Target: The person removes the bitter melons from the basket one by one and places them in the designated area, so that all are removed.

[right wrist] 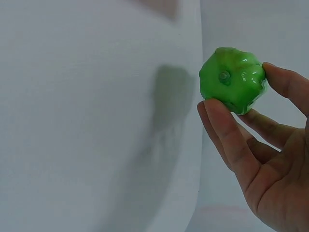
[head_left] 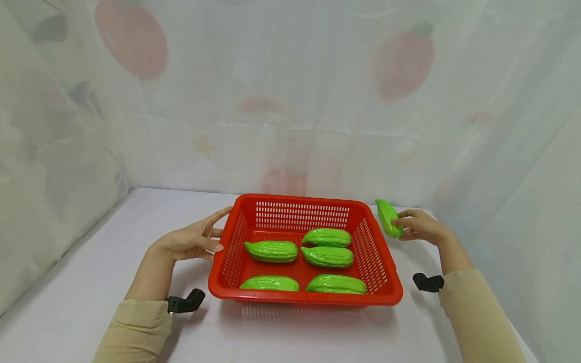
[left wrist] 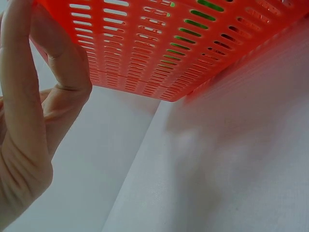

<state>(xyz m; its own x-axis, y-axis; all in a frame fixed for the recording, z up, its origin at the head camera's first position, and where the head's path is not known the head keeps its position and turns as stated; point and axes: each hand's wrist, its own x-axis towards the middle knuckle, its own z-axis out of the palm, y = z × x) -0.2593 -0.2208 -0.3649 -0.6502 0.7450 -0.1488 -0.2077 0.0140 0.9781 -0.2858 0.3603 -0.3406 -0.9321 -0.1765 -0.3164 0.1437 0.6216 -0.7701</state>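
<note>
My right hand (head_left: 419, 225) pinches a bright green bitter melon (head_left: 388, 218) between thumb and fingers, just beyond the right rim of a red plastic basket (head_left: 305, 298). In the right wrist view the glossy, ridged end of this bitter melon (right wrist: 231, 79) faces the camera, and its shadow falls on the white surface. At the basket's left side, my left hand (head_left: 192, 241) grips the rim, thumb nearer and fingers spread along the edge. Several more bitter melons lie inside, including one on the left (head_left: 272, 251) and a pair on the right (head_left: 328, 257).
A white-covered table (head_left: 113, 282) bears the basket. Behind it and at both sides hang pale curtains (head_left: 308, 101) with faded fruit prints. Black wrist mounts (head_left: 186, 302) stick out from both sleeves, near the basket's sides.
</note>
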